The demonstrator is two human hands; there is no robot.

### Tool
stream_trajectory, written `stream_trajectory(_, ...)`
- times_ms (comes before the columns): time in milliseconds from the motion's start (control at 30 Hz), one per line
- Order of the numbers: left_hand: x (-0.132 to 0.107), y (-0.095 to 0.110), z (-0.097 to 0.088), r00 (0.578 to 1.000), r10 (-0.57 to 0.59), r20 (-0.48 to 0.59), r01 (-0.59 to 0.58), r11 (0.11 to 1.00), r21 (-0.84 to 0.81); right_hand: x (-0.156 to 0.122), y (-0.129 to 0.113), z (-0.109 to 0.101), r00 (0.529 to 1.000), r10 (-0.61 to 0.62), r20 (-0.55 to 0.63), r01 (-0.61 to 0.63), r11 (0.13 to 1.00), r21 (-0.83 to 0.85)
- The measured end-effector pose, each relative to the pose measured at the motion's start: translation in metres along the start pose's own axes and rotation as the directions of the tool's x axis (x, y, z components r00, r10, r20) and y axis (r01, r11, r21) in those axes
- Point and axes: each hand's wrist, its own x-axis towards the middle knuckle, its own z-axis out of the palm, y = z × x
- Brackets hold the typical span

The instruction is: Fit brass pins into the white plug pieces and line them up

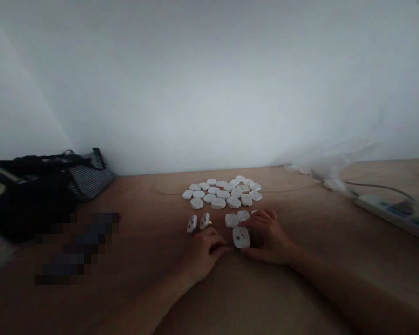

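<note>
My right hand (269, 239) grips a white plug adapter (241, 237), rounded-square with small dark holes, between thumb and fingers. Close to its left side is my left hand (209, 251), fingers curled in and thumb towards the index finger; whatever they may hold is hidden. Just beyond the left hand, two similar adapters (192, 224) stand on edge, the right one with a small yellowish tip showing. Past the held adapter lie a flat adapter (231, 220) and another (243, 216) beside it, with part of one more behind the right fingers.
A loose cluster of white adapters (222, 194) covers the back middle of the wooden table (153, 218). On the left are a black bag (31, 186) and a pixelated dark object (80, 246). Crumpled clear plastic (330, 170) and a white power strip (387, 211) with a cable sit right.
</note>
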Motion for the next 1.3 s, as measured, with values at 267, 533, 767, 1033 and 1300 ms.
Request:
stream_trajectory(267, -0.003, 0.003, -0.003, 0.957, 0.123, -0.263, -0.133, 0.991, -0.023, 0.001, -0.004, 0.003, 1.0, -0.017, -0.001, 0.018, 0.999, 0.039)
stream_trajectory(533, -0.005, 0.008, -0.002, 0.934, 0.165, -0.316, -0.177, 0.984, -0.008, 0.003, -0.015, 0.006, 0.998, -0.064, 0.021, 0.062, 0.996, 0.057)
stream_trajectory(767, -0.004, 0.006, -0.003, 0.903, 0.3, -0.307, -0.313, 0.95, 0.008, 0.003, -0.016, 0.006, 0.997, -0.073, 0.013, 0.072, 0.996, 0.054)
stream_trajectory(1033, -0.004, 0.007, -0.004, 0.891, 0.35, -0.29, -0.352, 0.935, 0.046, 0.003, -0.018, 0.008, 0.996, -0.085, -0.008, 0.085, 0.993, 0.075)
stream_trajectory(1300, -0.003, 0.003, 0.0, 0.887, 0.313, -0.338, -0.324, 0.946, 0.024, 0.003, -0.019, 0.007, 0.996, -0.087, -0.002, 0.087, 0.994, 0.059)
